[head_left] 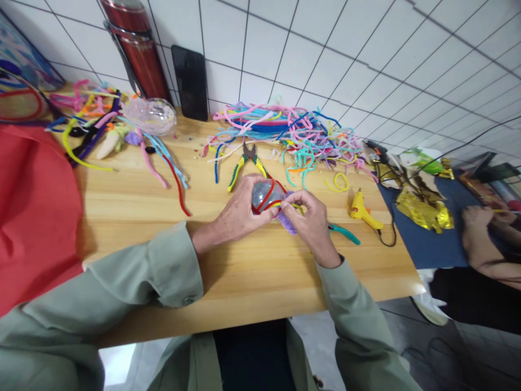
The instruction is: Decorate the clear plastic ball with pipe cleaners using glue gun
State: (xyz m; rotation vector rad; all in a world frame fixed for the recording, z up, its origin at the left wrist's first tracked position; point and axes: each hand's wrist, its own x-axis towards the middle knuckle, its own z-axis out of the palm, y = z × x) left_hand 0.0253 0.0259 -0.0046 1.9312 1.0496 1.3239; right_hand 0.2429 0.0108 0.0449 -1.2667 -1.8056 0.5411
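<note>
My left hand (236,214) is wrapped round a small clear plastic ball (266,194) that has a red pipe cleaner (272,200) wound over it. My right hand (311,217) pinches the pipe cleaner at the ball's right side, fingers pressed together. A fuzzy purple piece (288,221) hangs under the ball between the two hands. Both hands hover just above the wooden table (134,206), near its middle.
Green-and-yellow pliers (246,163) lie behind the hands, beside a heap of coloured pipe cleaners (293,136). A yellow glue gun (362,209) and teal-handled tool (345,233) lie right. Red cloth (32,212) covers the left. A red flask (136,49), phone (190,81) and another person's arm (484,239) are nearby.
</note>
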